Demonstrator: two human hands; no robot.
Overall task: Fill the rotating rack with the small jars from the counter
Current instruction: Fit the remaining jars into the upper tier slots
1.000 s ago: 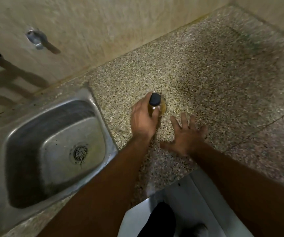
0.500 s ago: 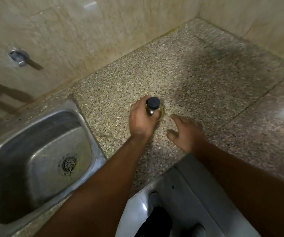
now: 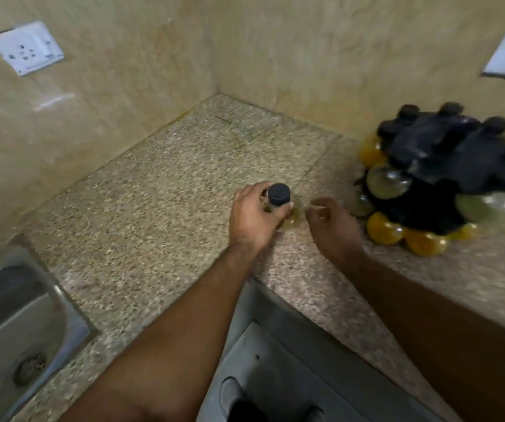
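Your speckled stone surface (image 3: 153, 190) fills the corner, with the sink (image 3: 10, 324) at its left edge. The black rack (image 3: 440, 175), already carrying jars, stands at the right by the wall. Your left hand (image 3: 252, 216) grips a dark-capped jar (image 3: 279, 200) at mid-surface; your right hand (image 3: 331, 225) hovers beside it, fingers loosely curled, empty.
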